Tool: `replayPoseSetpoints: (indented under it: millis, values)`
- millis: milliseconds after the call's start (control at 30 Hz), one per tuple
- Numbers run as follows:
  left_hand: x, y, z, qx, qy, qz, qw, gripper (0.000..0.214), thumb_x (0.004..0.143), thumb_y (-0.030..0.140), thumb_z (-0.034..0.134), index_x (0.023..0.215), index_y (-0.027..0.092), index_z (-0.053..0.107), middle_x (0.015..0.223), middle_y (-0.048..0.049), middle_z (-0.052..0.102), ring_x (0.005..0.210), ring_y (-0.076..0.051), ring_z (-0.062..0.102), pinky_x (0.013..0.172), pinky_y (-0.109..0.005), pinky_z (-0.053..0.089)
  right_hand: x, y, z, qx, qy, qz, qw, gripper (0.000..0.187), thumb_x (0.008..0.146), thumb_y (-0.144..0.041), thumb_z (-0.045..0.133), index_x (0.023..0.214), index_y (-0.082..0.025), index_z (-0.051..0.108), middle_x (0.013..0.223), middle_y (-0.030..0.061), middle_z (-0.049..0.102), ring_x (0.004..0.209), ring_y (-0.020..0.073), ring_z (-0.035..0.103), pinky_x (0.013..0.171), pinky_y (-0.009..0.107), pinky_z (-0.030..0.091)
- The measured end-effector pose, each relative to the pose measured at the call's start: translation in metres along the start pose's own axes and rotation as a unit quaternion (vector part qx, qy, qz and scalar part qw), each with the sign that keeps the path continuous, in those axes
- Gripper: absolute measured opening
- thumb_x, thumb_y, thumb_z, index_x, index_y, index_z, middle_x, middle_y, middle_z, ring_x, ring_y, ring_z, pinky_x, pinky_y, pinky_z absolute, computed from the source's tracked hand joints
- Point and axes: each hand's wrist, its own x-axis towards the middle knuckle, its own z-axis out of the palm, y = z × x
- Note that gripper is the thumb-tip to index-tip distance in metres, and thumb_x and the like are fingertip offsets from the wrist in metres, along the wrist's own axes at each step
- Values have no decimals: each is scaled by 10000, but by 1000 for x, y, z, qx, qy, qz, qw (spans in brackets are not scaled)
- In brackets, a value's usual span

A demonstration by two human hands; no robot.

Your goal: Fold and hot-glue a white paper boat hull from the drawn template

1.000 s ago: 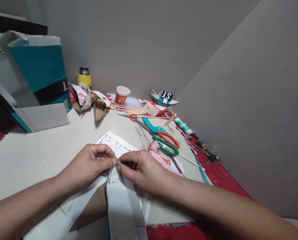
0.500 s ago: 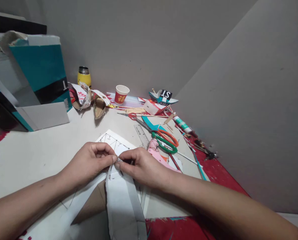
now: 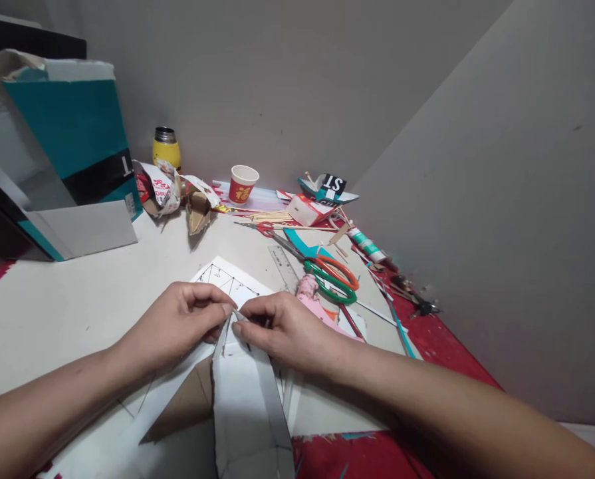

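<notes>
Your left hand and right hand pinch the folded white cardboard between them at its narrow tip; it looks light, stiffish, easily creased, best held along folds.

The view's bottom edge cuts off the folded white cardboard, and the left hand and right hand partly hide its tip. They also cover part of the drawn sheet, whose small marks blur. The teal box leaves the left edge; crumpled packaging hides the base of the yellow bottle
</notes>
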Motion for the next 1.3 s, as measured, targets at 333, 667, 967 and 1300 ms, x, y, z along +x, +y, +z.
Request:
replayPoseSetpoints:
  millis: [333,667,967,1300]
  values:
    - [2,-6,-2,-41,-6,-28,999,69,675,188,704,707,130,684,533,51,568,484,-49,425,461,-174,278,0,-3,-1,7,-15,15,1000,258,830,-249,531,591,-168,478,555,-55,342,544,83,315,472,213,243]
    - [5,-6,-5,-40,-52,-44,997,84,709,209,711,711,128,688,491,50,554,455,-41,416,441,-170,265,-2,-5,-3,8,-31,23,999,280,826,-213,538,564,-168,448,538,-62,320,527,74,293,454,204,232]
    - [8,-15,-10,-20,-54,-41,997,109,724,243,712,713,136,724,532,8,618,495,-72,494,477,-186,334,-1,3,-1,19,-40,16,999,231,838,-232,526,621,-159,547,547,-54,368,534,77,335,464,199,253]
    - [2,-8,-8,5,-75,-11,997,117,714,230,709,669,123,691,505,19,601,483,-79,484,496,-207,352,-5,-2,0,14,-54,-14,998,273,832,-215,507,573,-169,432,550,-63,296,523,70,277,452,214,214]
